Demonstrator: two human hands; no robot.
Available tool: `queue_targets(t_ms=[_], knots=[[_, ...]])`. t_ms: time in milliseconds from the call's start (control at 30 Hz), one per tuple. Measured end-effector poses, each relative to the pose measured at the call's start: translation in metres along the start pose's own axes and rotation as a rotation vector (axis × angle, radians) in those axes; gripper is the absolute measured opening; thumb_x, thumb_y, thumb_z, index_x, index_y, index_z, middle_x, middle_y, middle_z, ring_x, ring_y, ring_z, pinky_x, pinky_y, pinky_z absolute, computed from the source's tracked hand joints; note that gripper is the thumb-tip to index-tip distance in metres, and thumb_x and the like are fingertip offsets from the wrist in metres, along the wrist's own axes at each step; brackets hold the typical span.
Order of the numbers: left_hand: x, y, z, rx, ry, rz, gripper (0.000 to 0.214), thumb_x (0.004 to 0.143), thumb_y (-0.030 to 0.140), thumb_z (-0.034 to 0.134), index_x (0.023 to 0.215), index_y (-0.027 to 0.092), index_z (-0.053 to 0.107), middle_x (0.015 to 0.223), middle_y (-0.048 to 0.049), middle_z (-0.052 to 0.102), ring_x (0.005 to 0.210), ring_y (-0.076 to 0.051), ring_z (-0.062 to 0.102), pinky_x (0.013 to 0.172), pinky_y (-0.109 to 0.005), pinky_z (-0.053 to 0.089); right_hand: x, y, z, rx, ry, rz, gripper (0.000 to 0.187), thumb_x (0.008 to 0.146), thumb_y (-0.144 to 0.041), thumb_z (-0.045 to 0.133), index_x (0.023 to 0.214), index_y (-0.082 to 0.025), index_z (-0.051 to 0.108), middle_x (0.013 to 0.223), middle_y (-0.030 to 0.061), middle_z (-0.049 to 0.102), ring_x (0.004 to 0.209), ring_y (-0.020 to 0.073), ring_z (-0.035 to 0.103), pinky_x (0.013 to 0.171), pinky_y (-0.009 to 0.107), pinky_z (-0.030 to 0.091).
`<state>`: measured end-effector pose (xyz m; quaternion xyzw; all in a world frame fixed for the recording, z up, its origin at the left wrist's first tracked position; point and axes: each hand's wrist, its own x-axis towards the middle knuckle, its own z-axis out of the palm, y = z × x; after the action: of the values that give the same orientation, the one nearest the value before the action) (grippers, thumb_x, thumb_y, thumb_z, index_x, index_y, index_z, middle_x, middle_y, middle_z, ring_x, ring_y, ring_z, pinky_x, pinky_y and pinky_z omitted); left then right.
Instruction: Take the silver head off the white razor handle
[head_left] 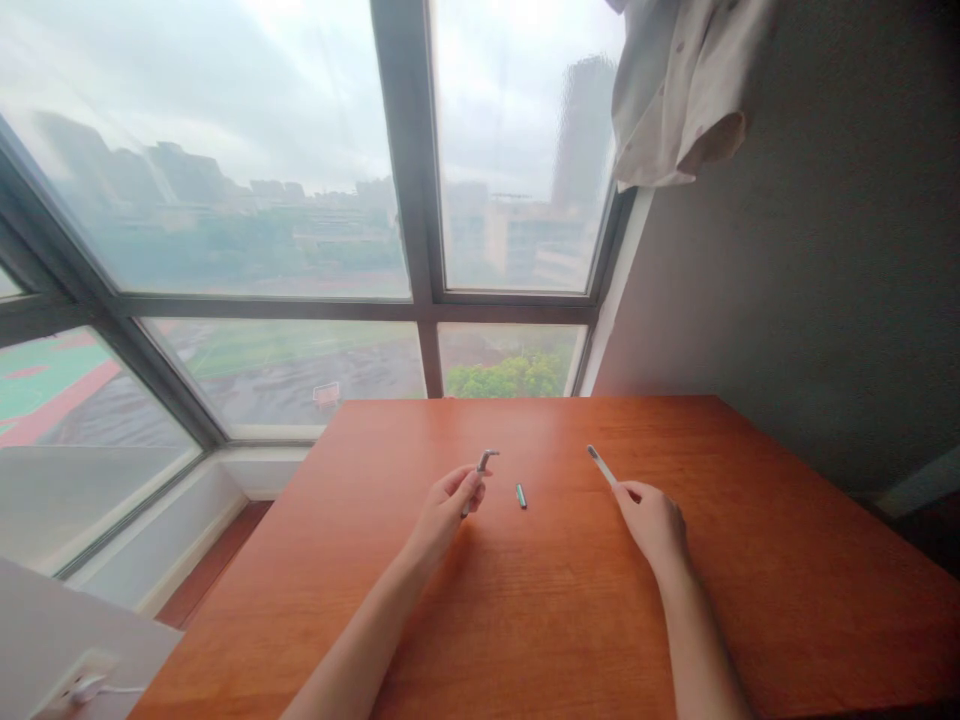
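My left hand (454, 500) is closed around a silvery razor handle (484, 461), whose bent tip sticks up past the fingers. Between the hands, a small dark strip with a pale green face (521, 495) lies on the wooden table (517, 620); it looks like a razor head, and neither hand touches it. Over the table's right half, my right hand (651, 520) pinches the lower end of a slim white toothbrush (602, 466). Its dark-tipped head points up and to the left. The fingers partly hide both handles.
Large framed windows (424, 200) rise behind the table's far edge. At the upper right a light shirt (686, 100) hangs by the dark wall (825, 250). A wall socket with a plugged-in white cable (90, 690) sits low on the left.
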<state>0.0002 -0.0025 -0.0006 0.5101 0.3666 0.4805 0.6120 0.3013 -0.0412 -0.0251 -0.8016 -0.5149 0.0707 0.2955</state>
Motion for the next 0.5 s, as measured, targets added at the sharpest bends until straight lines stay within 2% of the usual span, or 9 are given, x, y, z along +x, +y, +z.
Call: queue_targets(t_ms=[133, 300, 500], knots=[[0.001, 0.0, 0.0, 0.006, 0.01, -0.001, 0.045, 0.078, 0.053, 0.064, 0.099, 0.013, 0.067, 0.061, 0.0028, 0.046, 0.055, -0.01, 0.036, 0.053, -0.024, 0.026, 0.004, -0.006, -0.002, -0.115, -0.157, 0.092, 0.028, 0.085, -0.038, 0.049, 0.086, -0.023, 0.074, 0.091, 0.0067, 0.074, 0.079, 0.0228, 0.066, 0.055, 0.025, 0.035], [0.0, 0.0, 0.0, 0.024, 0.015, 0.006, 0.046, 0.078, 0.053, 0.063, 0.098, 0.012, 0.066, 0.062, 0.0026, 0.045, 0.055, -0.01, 0.036, 0.053, -0.023, 0.026, 0.003, -0.015, -0.004, -0.141, -0.162, 0.109, 0.027, 0.085, -0.037, 0.049, 0.085, -0.023, 0.072, 0.091, 0.0069, 0.073, 0.081, 0.0232, 0.065, 0.056, 0.026, 0.034], [0.0, -0.001, 0.0, 0.033, 0.011, 0.01, 0.045, 0.079, 0.052, 0.062, 0.1, 0.012, 0.066, 0.062, 0.0024, 0.045, 0.055, -0.01, 0.036, 0.053, -0.023, 0.027, 0.001, -0.015, -0.003, -0.181, -0.137, 0.073, 0.025, 0.086, -0.038, 0.049, 0.082, -0.022, 0.068, 0.083, 0.006, 0.07, 0.076, 0.0211, 0.062, 0.054, 0.026, 0.03]])
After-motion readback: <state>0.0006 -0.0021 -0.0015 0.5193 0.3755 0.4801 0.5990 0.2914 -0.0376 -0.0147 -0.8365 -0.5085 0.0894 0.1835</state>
